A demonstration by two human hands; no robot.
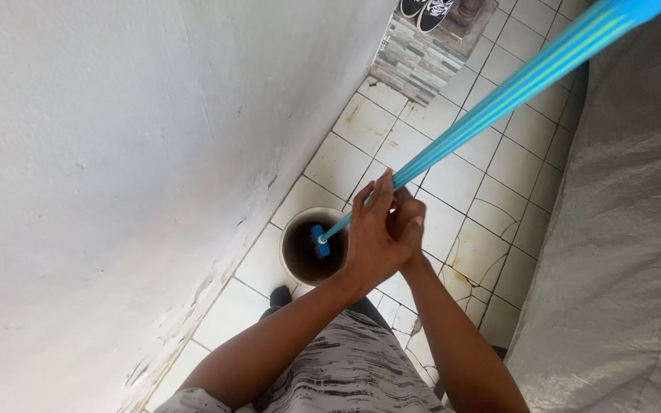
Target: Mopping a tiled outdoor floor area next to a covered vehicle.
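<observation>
Your left hand (372, 241) covers most of your right hand (409, 226), so only the right fingertips show. The blue striped handle (499, 99) runs out of the picture at the top right, and its blue head (319, 241) sits low in the dark bucket (300, 264), the contents hard to make out. Both arms reach forward, hands wrapped tight around the handle just above the bucket, near the white wall (116, 153). Far off, dark shoes (426, 11) are cut off at the edge.

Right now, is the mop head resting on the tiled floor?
No, the mop head sits down inside the bucket, with both hands gripping the pole.
</observation>
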